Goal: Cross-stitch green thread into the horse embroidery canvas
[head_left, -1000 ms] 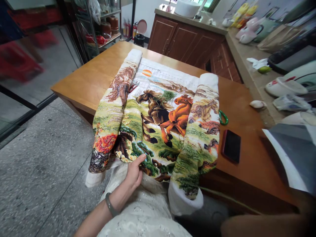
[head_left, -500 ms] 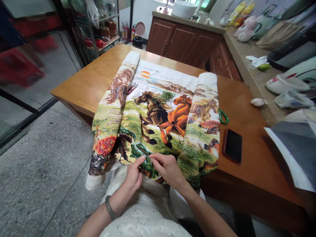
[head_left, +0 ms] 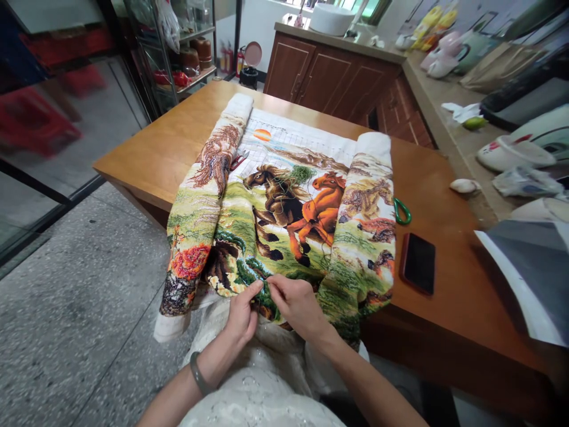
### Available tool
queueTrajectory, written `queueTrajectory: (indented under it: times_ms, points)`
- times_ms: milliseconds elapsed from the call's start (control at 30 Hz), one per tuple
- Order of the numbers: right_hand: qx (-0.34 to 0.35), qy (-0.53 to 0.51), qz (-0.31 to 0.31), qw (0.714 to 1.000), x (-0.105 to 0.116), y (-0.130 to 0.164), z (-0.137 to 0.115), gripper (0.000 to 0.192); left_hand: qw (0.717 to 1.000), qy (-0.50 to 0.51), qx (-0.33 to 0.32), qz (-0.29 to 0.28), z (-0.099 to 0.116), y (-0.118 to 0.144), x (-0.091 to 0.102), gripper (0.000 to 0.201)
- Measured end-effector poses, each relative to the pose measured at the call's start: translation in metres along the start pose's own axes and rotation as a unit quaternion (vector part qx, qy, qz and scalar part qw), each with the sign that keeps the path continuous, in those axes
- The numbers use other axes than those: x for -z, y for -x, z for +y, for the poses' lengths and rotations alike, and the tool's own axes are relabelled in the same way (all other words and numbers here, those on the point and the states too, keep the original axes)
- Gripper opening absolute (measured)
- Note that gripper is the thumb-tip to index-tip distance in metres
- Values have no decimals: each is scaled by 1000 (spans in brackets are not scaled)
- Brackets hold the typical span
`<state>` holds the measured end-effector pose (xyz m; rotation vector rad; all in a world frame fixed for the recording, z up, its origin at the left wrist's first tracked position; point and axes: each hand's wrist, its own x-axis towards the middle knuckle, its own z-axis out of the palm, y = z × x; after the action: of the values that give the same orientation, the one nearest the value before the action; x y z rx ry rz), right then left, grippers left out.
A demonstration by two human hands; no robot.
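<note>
A large cross-stitch cloth (head_left: 284,201) showing two running horses lies over the near edge of a wooden table (head_left: 169,148), its left and right sides rolled up. My left hand (head_left: 242,314) grips the cloth's near edge, thumb on top. My right hand (head_left: 297,305) rests on the same edge just to the right, its fingertips pinched close to my left thumb; whatever fine thing they pinch is too small to make out. A bunch of green thread (head_left: 304,173) lies on the horses.
A dark phone (head_left: 418,263) and a green-handled tool (head_left: 402,210) lie on the table right of the cloth. Small scissors (head_left: 239,160) sit by the left roll. A grey sheet (head_left: 528,273) overhangs at right. Counters with clutter stand behind.
My right hand came into view from the lower right and settled on the cloth's near edge beside my left hand. Its fingertips have since closed in slightly toward my left thumb.
</note>
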<state>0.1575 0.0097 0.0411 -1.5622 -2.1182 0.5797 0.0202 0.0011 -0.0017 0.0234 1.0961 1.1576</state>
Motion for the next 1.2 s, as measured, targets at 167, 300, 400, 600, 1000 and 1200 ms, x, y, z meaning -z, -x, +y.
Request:
queueTrajectory:
  times_ms: [167, 300, 400, 600, 1000, 1200]
  points:
    - [-14, -53, -1, 999, 2, -1, -1, 25, 1000, -8, 1, -5, 1, 1, -2, 25]
    - [-31, -106, -3, 994, 3, -1, 1, 24, 1000, -13, -8, -1, 2, 1, -3, 26]
    - [-28, -141, -1, 990, 3, -1, 5, 23, 1000, -8, -9, 6, 1, 0, -3, 25]
    - [4, -144, 34, 989, 4, -5, 15, 21, 1000, 21, -18, 11, -1, -2, -3, 30]
    - [2, -214, 34, 976, 1, -11, 22, 21, 1000, 18, -12, 2, 1, -1, -4, 30]
    - [-30, -251, 26, 967, -6, -17, 17, 14, 1000, -1, -4, -11, -1, -4, 1, 28]
